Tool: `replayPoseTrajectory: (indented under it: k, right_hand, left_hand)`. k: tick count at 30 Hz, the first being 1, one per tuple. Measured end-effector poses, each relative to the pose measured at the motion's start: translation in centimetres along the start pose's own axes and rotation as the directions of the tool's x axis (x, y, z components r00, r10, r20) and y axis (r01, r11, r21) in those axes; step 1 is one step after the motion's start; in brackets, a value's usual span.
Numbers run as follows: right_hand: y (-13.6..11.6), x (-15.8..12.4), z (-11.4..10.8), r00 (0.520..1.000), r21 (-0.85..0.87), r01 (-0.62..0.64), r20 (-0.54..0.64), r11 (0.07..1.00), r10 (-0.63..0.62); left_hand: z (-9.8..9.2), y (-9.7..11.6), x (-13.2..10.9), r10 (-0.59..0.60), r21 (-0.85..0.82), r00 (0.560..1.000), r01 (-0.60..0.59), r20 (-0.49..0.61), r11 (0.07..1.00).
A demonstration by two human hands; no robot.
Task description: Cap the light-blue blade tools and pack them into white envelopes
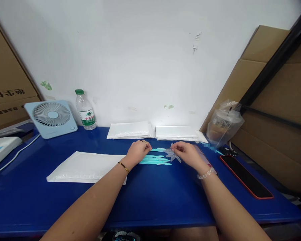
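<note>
My left hand (138, 152) is closed in a pinch on one end of a slim turquoise stick (158, 149), shaped like an eyebrow razor. The stick points right, toward my right hand (187, 153). Those right fingers are pinched at a small clear plastic cover (171, 146), partly hidden by the fingertips. Below the held stick, several like turquoise sticks (155, 161) lie side by side on the blue table (155, 197). Loose translucent covers (176, 157) are heaped between the hands. Whether the held stick touches the cover, I cannot tell.
A white padded envelope (85, 166) lies left, with more envelopes (130, 130) and another white stack (175, 131) along the wall. A fan (52, 115), water bottle (86, 112), bagged drink cup (222, 124) and orange-edged phone (245, 177) stand or lie around. Cardboard (283, 93) borders the right.
</note>
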State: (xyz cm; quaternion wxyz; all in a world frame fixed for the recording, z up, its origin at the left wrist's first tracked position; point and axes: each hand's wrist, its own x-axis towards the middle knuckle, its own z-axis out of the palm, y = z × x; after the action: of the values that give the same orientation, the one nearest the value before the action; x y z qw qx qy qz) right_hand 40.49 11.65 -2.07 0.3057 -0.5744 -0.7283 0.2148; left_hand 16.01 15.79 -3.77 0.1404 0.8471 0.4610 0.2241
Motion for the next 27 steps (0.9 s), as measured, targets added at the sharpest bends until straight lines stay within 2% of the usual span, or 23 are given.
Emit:
replayPoseTrajectory:
  k: [2, 4, 6, 9, 11, 14, 18, 21, 27]
  right_hand:
    - [0.5, -0.1, -0.9, 0.998, -0.155, -0.056, 0.005, 0.986, 0.058]
    - [0.7, -0.2, -1.5, 0.989, -0.257, -0.096, 0.087, 0.961, 0.122]
    - [0.6, -0.3, -1.5, 0.979, -0.324, -0.101, 0.135, 0.941, 0.152]
    - [0.1, -0.5, -1.2, 0.984, -0.388, -0.069, 0.126, 0.919, 0.128]
    - [-0.3, -0.5, -1.1, 0.989, -0.412, -0.054, 0.107, 0.910, 0.107]
    - [-0.5, -0.5, -1.1, 0.995, -0.347, -0.040, 0.073, 0.937, 0.070]
    - [-0.2, -0.4, -0.6, 0.996, -0.078, 0.040, 0.087, 0.996, -0.033]
    - [0.1, -0.2, 0.1, 0.993, 0.036, 0.079, 0.081, 0.996, -0.082]
    - [0.1, -0.1, 0.8, 0.984, 0.032, 0.133, 0.111, 0.991, -0.136]
  left_hand:
    - [0.0, -0.2, 0.0, -0.014, 0.034, 1.000, 0.015, -0.027, 0.999]
    - [-0.2, -0.2, -0.1, 0.005, 0.042, 1.000, -0.005, -0.014, 0.999]
    - [-0.4, 0.0, -0.2, 0.036, 0.045, 0.998, -0.039, 0.052, 0.998]
    - [-0.5, 0.6, -0.3, 0.037, 0.072, 0.985, -0.049, 0.166, 0.996]
    - [-0.5, 0.9, -0.2, 0.029, 0.105, 0.981, -0.049, 0.190, 0.993]
    - [-0.4, 1.3, -0.2, 0.058, 0.178, 0.984, -0.088, 0.170, 0.980]
    - [-0.4, 1.4, -0.2, 0.081, 0.285, 0.987, -0.118, 0.139, 0.951]
    - [-0.4, 1.2, -0.2, 0.080, 0.229, 0.988, -0.108, 0.129, 0.967]
    - [-0.5, 1.1, -0.1, 0.086, 0.096, 0.993, -0.094, 0.080, 0.991]
